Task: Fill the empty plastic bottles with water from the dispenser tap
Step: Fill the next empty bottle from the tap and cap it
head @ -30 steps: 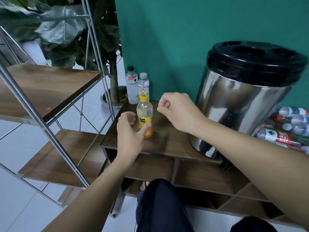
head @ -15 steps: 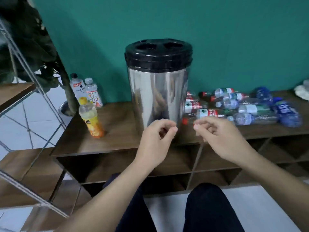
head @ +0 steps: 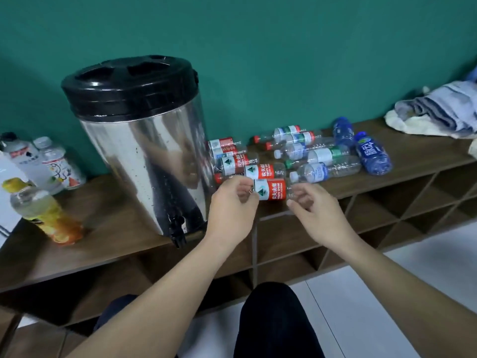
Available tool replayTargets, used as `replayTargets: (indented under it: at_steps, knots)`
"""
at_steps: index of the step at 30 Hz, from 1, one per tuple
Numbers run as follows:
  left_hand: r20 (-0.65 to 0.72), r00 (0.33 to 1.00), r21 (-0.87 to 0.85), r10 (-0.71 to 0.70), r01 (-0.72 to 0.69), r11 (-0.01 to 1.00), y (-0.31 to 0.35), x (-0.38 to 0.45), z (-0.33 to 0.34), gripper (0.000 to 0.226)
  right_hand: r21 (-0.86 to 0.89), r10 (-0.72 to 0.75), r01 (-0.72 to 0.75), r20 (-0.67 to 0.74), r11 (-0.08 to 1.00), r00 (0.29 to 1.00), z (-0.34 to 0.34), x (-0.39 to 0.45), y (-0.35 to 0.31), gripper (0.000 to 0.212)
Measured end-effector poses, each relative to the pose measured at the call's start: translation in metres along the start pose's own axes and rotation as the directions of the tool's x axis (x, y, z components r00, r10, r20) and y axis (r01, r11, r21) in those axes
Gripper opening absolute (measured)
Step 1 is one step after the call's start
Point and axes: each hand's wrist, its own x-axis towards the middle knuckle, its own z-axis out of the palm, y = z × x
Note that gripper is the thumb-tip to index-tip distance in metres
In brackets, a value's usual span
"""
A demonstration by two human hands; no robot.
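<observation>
Right of steel dispenser (head: 144,161), both hands clamped on clear red-label plastic bottle (head: 269,189): left hand (head: 233,202) at cap end, right hand (head: 313,205) at base. Prob uncap first, keep level.

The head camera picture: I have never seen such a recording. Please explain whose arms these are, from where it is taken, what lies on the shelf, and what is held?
There is no machine here. A person wears one camera on the head, looking down at their own arms. The left hand and right hand are at the two ends of a red-label bottle, which lies on its side; the grip itself is blurred. On the wooden shelf stands a steel water dispenser with a black tap. Right of it lies a heap of empty bottles, farther right some folded towels. At the left stand an orange drink bottle and two more bottles.
</observation>
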Motion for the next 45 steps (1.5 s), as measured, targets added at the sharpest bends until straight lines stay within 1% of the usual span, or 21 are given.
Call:
replayTargets:
  at_steps: [3,5,7,9,11,14,16,17,20,23,25,28,29,31,33,35,36,38,40,43,45]
  knots:
    - [-0.023,0.999,0.109,-0.026,0.029,0.994,-0.018,0.023,0.026,0.037,-0.044,0.030,-0.030,0.012,0.999,0.999,0.008,0.025,0.020,0.062]
    - [-0.056,0.998,0.248,-0.011,0.025,0.969,-0.029,0.036,0.037,0.045,-0.049,0.035,-0.034,0.020,0.998,0.999,0.014,0.036,0.030,0.069]
    - [-0.055,0.998,0.362,-0.011,0.030,0.932,-0.036,0.046,0.046,0.055,-0.029,0.042,-0.042,0.027,0.999,0.999,0.019,0.045,0.038,0.070]
    - [-0.027,1.000,0.415,-0.016,0.026,0.909,-0.041,0.051,0.053,0.063,-0.014,0.041,-0.041,0.033,0.999,0.999,0.023,0.048,0.045,0.069]
    - [0.008,1.000,0.474,-0.003,-0.001,0.881,-0.045,0.052,0.060,0.067,-0.025,0.005,-0.004,0.035,1.000,0.999,0.026,0.046,0.051,0.068]
    - [0.079,0.997,0.597,0.023,-0.065,0.799,-0.050,0.050,0.062,0.074,-0.050,-0.027,0.028,0.014,0.998,1.000,0.026,0.039,0.058,0.068]
    - [0.141,0.990,0.629,0.024,-0.108,0.770,-0.052,0.046,0.059,0.076,-0.075,-0.049,0.051,0.020,0.996,0.999,0.024,0.032,0.061,0.071]
    - [0.170,0.985,0.622,0.012,-0.117,0.775,-0.052,0.044,0.057,0.077,-0.093,-0.068,0.071,0.034,0.993,0.997,0.023,0.029,0.064,0.073]
    - [0.202,0.979,0.546,-0.015,-0.100,0.832,-0.043,0.032,0.044,0.083,-0.126,-0.101,0.109,0.068,0.986,0.993,0.017,0.021,0.072,0.077]
    - [0.196,0.980,0.453,0.028,-0.116,0.884,-0.027,0.018,0.017,0.095,-0.110,-0.080,0.094,0.122,0.989,0.989,0.007,0.014,0.068,0.077]
    - [0.163,0.986,0.321,0.036,-0.087,0.943,-0.012,0.008,-0.006,0.098,-0.095,-0.084,0.100,0.166,0.990,0.983,0.003,0.009,0.063,0.077]
    - [0.065,0.998,0.033,-0.001,-0.001,0.999,0.009,-0.007,-0.035,0.099,-0.021,-0.126,0.132,0.189,0.991,0.974,0.003,0.002,0.053,0.073]
    - [0.033,0.999,-0.086,-0.021,0.024,0.996,0.014,-0.010,-0.040,0.096,0.008,-0.140,0.141,0.186,0.990,0.973,0.004,-0.001,0.047,0.071]
    - [-0.002,0.998,-0.337,-0.059,0.054,0.940,0.021,-0.017,-0.045,0.084,0.061,-0.155,0.146,0.177,0.987,0.972,0.008,-0.005,0.032,0.070]
    - [-0.023,0.998,-0.488,-0.066,0.047,0.872,0.025,-0.025,-0.047,0.064,0.097,-0.173,0.158,0.169,0.983,0.970,0.012,-0.010,0.013,0.070]
    - [-0.016,0.999,-0.543,-0.039,0.025,0.839,0.029,-0.031,-0.045,0.047,0.135,-0.208,0.186,0.168,0.973,0.964,0.016,-0.014,-0.005,0.070]
    - [-0.002,1.000,-0.560,-0.015,0.011,0.828,0.030,-0.034,-0.044,0.045,0.159,-0.224,0.199,0.162,0.967,0.961,0.018,-0.016,-0.013,0.069]
    - [0.008,1.000,-0.580,0.013,-0.006,0.815,0.033,-0.039,-0.043,0.049,0.202,-0.248,0.213,0.164,0.956,0.955,0.020,-0.020,-0.030,0.064]
    - [-0.030,0.999,-0.543,0.021,-0.034,0.839,0.033,-0.040,-0.045,0.052,0.164,-0.268,0.239,0.183,0.957,0.946,0.018,-0.024,-0.045,0.060]
    - [-0.062,0.998,-0.463,0.034,-0.059,0.885,0.028,-0.042,-0.053,0.055,0.082,-0.271,0.259,0.190,0.962,0.944,0.006,-0.028,-0.066,0.073]
    - [-0.049,0.998,-0.431,0.030,-0.048,0.901,0.024,-0.044,-0.059,0.053,0.102,-0.289,0.276,0.152,0.956,0.945,-0.008,-0.029,-0.086,0.074]
